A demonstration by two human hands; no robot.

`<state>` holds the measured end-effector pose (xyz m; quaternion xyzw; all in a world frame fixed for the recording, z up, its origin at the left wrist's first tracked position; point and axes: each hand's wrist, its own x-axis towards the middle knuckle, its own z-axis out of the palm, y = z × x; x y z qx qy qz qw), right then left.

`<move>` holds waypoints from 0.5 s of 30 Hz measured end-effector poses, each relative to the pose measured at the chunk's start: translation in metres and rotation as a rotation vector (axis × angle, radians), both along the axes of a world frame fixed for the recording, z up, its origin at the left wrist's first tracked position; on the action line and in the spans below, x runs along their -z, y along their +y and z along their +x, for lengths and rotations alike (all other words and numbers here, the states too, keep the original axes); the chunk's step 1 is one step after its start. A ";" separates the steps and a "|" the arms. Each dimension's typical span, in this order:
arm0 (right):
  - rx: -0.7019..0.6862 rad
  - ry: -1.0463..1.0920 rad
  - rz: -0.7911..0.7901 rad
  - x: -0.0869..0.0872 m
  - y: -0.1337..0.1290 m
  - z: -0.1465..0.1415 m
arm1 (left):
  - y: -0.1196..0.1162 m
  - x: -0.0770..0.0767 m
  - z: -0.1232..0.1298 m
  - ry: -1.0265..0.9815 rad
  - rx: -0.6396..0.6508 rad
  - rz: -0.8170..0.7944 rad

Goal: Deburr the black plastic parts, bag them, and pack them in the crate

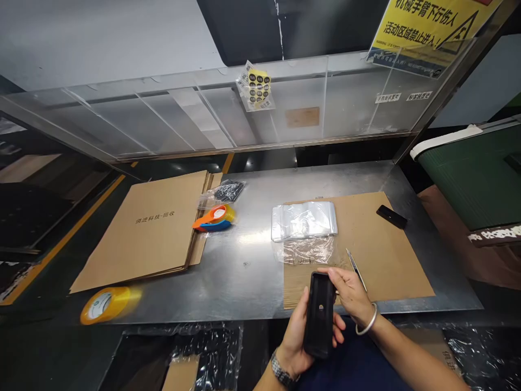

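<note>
Near the table's front edge I hold a long black plastic case (319, 336), hollow side up, with a small hole in its middle. My left hand (296, 336) wraps round it from the left and below, fingertips showing at its right side. At its top right corner, my right hand (349, 290) grips the rim between thumb and fingers. A slim utility knife (356, 270) lies on the cardboard just beyond my right hand. Clear plastic bags (304, 221) are stacked ahead of the case. Another black piece (391, 216) lies at the cardboard's right edge.
On the metal table (240, 293) lie flat cardboard sheets (163, 233), an orange and blue tape dispenser (214, 218), a bag of small black items (229, 191) and a yellow tape roll (105, 305). More cardboard (391, 255) is at right. A clear divided rack (163, 119) hangs behind.
</note>
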<state>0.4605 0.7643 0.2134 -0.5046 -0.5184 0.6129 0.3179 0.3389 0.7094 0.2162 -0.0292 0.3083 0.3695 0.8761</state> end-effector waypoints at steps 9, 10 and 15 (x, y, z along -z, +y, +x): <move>0.151 -0.770 0.214 0.110 0.030 0.086 | 0.006 0.005 -0.005 -0.114 -0.180 -0.042; 0.160 -0.831 0.206 0.124 0.027 0.096 | 0.007 0.004 -0.006 -0.103 -0.200 -0.054; 0.120 -0.978 0.141 0.168 0.003 0.119 | 0.012 -0.001 -0.010 -0.035 -0.299 -0.095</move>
